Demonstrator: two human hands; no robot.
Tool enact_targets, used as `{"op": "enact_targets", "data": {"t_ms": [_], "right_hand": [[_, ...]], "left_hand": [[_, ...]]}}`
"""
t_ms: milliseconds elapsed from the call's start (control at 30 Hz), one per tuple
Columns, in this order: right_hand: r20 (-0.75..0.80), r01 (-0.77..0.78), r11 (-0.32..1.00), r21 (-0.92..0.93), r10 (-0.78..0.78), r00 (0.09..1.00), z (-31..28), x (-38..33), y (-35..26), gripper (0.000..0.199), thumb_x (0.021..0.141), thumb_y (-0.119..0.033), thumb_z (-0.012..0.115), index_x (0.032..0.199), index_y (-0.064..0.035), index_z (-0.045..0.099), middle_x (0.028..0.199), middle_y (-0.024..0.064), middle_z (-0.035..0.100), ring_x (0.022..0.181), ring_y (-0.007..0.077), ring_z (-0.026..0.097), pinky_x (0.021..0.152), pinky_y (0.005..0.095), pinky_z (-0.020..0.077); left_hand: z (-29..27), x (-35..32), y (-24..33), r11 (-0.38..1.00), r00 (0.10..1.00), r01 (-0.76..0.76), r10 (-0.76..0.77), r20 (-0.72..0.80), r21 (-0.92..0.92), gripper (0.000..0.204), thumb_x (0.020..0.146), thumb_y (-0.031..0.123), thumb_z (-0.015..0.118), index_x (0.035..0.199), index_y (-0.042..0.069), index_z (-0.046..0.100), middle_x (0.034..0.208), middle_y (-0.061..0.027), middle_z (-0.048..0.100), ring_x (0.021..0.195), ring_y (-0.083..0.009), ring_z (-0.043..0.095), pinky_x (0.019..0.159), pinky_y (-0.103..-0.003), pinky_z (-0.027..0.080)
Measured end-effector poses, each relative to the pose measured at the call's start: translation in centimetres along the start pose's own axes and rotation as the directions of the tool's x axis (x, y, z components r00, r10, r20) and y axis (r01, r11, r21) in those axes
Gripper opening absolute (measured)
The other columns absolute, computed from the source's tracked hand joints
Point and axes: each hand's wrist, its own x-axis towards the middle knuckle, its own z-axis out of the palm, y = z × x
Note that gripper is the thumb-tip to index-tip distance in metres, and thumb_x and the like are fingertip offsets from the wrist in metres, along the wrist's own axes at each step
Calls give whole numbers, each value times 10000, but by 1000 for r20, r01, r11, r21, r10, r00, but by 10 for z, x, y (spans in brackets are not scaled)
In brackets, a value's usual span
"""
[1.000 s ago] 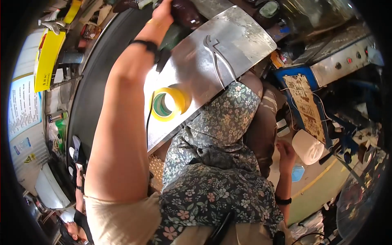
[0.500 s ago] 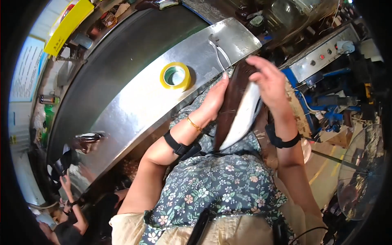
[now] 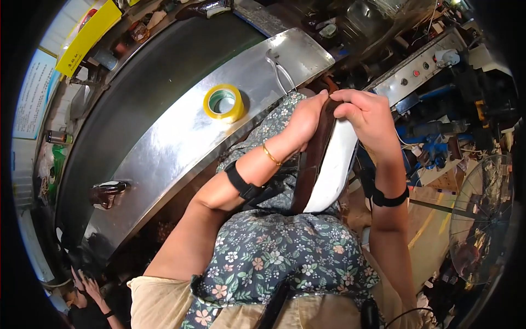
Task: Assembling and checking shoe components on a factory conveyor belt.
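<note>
A person in a floral apron holds a long shoe sole (image 3: 323,164), dark brown on one face and white on the other, upright against the chest with both hands. The left hand (image 3: 307,118) presses its palm and curled fingers along the dark face near the top end; the right hand (image 3: 370,115) closes over the top from the other side, fingers bent down onto the edge. Both hands grip the piece firmly, neither open. Black bands circle both forearms, and a thin gold bangle (image 3: 270,154) sits on the left wrist.

The sole is just off the near edge of the curved steel counter (image 3: 181,142), not touching it. On that counter, up and to the left of the sole, lies a roll of yellow tape (image 3: 223,103) flat on its side; a bent wire hook (image 3: 279,68) rests farther along the counter, above the sole. A dark conveyor belt (image 3: 142,93) runs beyond the counter. To the right of the sole stand a grey control box (image 3: 422,71) with buttons and, lower, a wire-guarded fan (image 3: 482,219).
</note>
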Motion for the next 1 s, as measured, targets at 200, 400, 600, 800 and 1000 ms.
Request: {"op": "enact_targets", "data": {"t_ms": [200, 400, 600, 800, 1000], "right_hand": [[-169, -74, 944, 322, 134, 976, 28, -14, 28, 455, 897, -298, 704, 1230, 0, 622, 1113, 124, 688, 1006, 172, 635, 903, 304, 487], [39, -525, 420, 740, 753, 656, 121, -115, 61, 293, 987, -141, 553, 1192, 63, 602, 1033, 84, 665, 987, 114, 577, 895, 274, 452], [261, -669, 287, 685, 762, 593, 93, -88, 98, 382, 1005, -291, 540, 1120, 53, 660, 955, 64, 684, 859, 102, 604, 756, 268, 488], [437, -839, 162, 520, 793, 424, 155, -77, 98, 683, 1028, -529, 320, 1098, 65, 650, 1013, 187, 691, 920, 285, 664, 850, 364, 500], [277, -453, 788, -416, 584, 763, 127, -31, 79, 380, 999, -277, 414, 860, 21, 605, 836, 215, 670, 817, 397, 666, 723, 458, 538]], "left_hand": [[7, -1, 19, 740, 830, -492, 558, -9, 458, 424, 970, 384, 524, 1072, -12, 637, 1010, -166, 642, 979, -284, 585, 899, -370, 442], [-39, 38, -19, 707, 989, -102, 150, -7, 700, 432, 750, 274, 742, 1096, 37, 637, 1034, -171, 672, 941, -299, 655, 845, -375, 512], [-76, 27, -11, 988, 992, 117, -121, 37, 97, 567, 772, 129, 793, 1263, 52, 518, 1083, -123, 638, 987, -212, 631, 868, -312, 508], [-86, 24, -37, 985, 986, 163, -160, -50, 61, 515, 803, 40, 747, 1249, 54, 492, 1010, -69, 639, 920, -164, 611, 822, -292, 495], [-85, 40, -36, 981, 984, 171, -167, -59, 90, 527, 819, 47, 742, 1267, 27, 466, 1051, -71, 627, 939, -153, 603, 822, -284, 493]]}}
